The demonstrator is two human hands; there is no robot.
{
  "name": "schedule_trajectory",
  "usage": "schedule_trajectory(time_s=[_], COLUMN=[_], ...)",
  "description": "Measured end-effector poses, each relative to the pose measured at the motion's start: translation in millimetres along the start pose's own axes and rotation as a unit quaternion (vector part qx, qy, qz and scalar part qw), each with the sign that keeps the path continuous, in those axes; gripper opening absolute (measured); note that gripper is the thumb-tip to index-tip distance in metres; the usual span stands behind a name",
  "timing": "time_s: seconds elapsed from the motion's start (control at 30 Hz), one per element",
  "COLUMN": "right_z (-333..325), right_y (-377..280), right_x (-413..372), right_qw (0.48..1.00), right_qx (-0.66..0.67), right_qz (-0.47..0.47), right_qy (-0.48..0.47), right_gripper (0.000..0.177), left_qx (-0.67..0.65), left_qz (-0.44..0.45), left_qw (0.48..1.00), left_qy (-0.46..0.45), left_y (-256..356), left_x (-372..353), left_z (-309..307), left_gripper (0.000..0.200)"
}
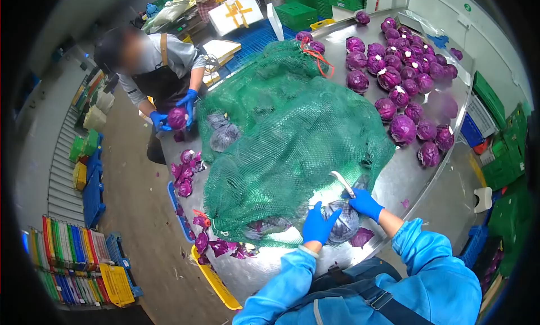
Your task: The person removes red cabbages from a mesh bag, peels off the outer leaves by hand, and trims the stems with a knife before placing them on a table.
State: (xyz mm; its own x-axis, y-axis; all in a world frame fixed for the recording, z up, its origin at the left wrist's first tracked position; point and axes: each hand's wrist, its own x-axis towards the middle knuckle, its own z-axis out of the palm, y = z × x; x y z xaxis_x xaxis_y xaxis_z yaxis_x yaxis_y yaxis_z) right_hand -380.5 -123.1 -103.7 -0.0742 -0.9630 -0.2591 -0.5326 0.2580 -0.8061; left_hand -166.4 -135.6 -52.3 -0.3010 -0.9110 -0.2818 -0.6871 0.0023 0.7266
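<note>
Red cabbage clasped in left hand grip, right hand pinching knife just above

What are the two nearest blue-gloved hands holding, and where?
The left hand grips a cabbage by its side; the right hand holds a knife by its handle.

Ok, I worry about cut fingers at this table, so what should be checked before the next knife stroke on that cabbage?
1. Knife firmly held in the right hand: ok.
2. Left hand steadies the cabbage: ok.
3. Left fingers apart from the blade: ok, the blade points up and away.
4. Both hands gloved: ok.
5. Net sack clear of the blade: cannot tell, the blade shows against the net.
6. Co-worker's hands away from the knife: ok, across the table.
</note>
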Motion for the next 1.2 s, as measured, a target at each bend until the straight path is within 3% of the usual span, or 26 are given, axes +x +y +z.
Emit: schedule_trajectory(time_s=[0.1, 0.17, 0.23, 0.3, 0.33, 0.37, 0.53, 0.57, 0.63, 0.7, 0.73, 0.77, 0.8, 0.83, 0.87, 0.9, 1.03, 1.1, 1.17, 1.2], right_z=[1.9, 9.0, 19.2, 24.8, 34.7, 30.6, 62.7, 75.5, 98.3, 132.1, 139.1, 140.3, 125.0, 122.2, 117.3, 102.3, 98.2, 109.0, 117.7, 124.8], right_y=[-23.6, -24.2, -45.9, -83.2, -84.1, -101.4, -138.9, -139.0, -137.7, -106.6, -98.3, -93.6, -114.6, -109.5, -104.7, -118.5, -113.9, -106.8, -109.6, -107.5], right_x=[-18.4, -24.5, -40.2, -62.0, -68.0, -73.1, -94.6, -98.2, -94.5, -84.8, -84.2, -85.0, -85.2, -86.7, -90.8, -95.8, -124.1, -131.8, -127.1, -119.2], right_qw=[0.996, 0.995, 0.994, 0.997, 0.989, 0.994, 0.964, 0.967, 0.969, 0.965, 0.97, 0.976, 0.986, 0.989, 0.982, 0.976, 0.944, 0.949, 0.951, 0.952], right_qx=[0.069, 0.055, 0.039, -0.061, -0.076, -0.033, 0.083, 0.097, 0.067, 0.021, 0.01, 0.039, 0.013, 0.008, -0.087, -0.099, -0.141, -0.127, -0.144, -0.118], right_qz=[0.049, 0.065, 0.034, -0.027, -0.106, -0.1, -0.251, -0.223, -0.187, -0.181, -0.165, -0.164, -0.064, -0.111, -0.162, -0.19, -0.266, -0.228, -0.193, -0.252], right_qy=[0.043, 0.055, 0.097, 0.041, 0.065, 0.017, -0.036, -0.08, -0.149, -0.187, -0.18, -0.136, -0.152, -0.093, -0.04, -0.037, -0.136, -0.176, -0.194, -0.13], right_gripper=[0.043, 0.045, 0.045, 0.046, 0.044, 0.044, 0.043, 0.043, 0.044, 0.043, 0.042, 0.042, 0.044, 0.047, 0.051, 0.046, 0.036, 0.035, 0.035, 0.037], left_qx=[-0.074, -0.277, -0.429, -0.533, -0.555, -0.512, -0.367, -0.324, -0.216, 0.017, 0.082, 0.143, 0.155, 0.114, 0.076, 0.039, 0.027, 0.029, 0.047, 0.056], left_qz=[-0.069, -0.097, -0.117, -0.119, -0.097, -0.05, 0.026, 0.034, 0.014, -0.031, -0.03, -0.088, -0.022, -0.07, -0.068, -0.068, -0.071, -0.095, -0.085, -0.079], left_qw=[0.995, 0.955, 0.894, 0.837, 0.826, 0.858, 0.928, 0.943, 0.973, 0.995, 0.99, 0.982, 0.972, 0.976, 0.972, 0.966, 0.973, 0.974, 0.976, 0.978], left_qy=[0.023, -0.04, -0.059, -0.034, -0.022, -0.007, 0.051, 0.063, 0.082, 0.09, 0.111, 0.091, 0.177, 0.175, 0.211, 0.247, 0.216, 0.204, 0.193, 0.185], left_y=[-16.2, -41.8, -55.1, -59.9, -61.9, -71.2, -92.8, -95.7, -95.5, -98.8, -112.9, -113.0, -118.9, -112.9, -115.9, -120.6, -108.5, -103.6, -108.4, -110.9], left_x=[-32.8, -47.8, -63.1, -71.8, -76.5, -81.6, -135.6, -144.2, -158.2, -163.9, -163.0, -160.4, -164.9, -168.1, -167.0, -171.5, -173.1, -170.7, -166.4, -165.0], left_z=[6.2, 33.0, 44.7, 44.5, 30.2, 16.9, -85.5, -103.4, -131.5, -140.4, -128.7, -120.3, -108.9, -104.8, -95.0, -85.1, -87.0, -89.3, -89.7, -90.4], left_gripper=[0.078, 0.082, 0.085, 0.085, 0.084, 0.088, 0.105, 0.107, 0.104, 0.101, 0.096, 0.095, 0.093, 0.096, 0.1, 0.104, 0.105, 0.105, 0.106, 0.106])
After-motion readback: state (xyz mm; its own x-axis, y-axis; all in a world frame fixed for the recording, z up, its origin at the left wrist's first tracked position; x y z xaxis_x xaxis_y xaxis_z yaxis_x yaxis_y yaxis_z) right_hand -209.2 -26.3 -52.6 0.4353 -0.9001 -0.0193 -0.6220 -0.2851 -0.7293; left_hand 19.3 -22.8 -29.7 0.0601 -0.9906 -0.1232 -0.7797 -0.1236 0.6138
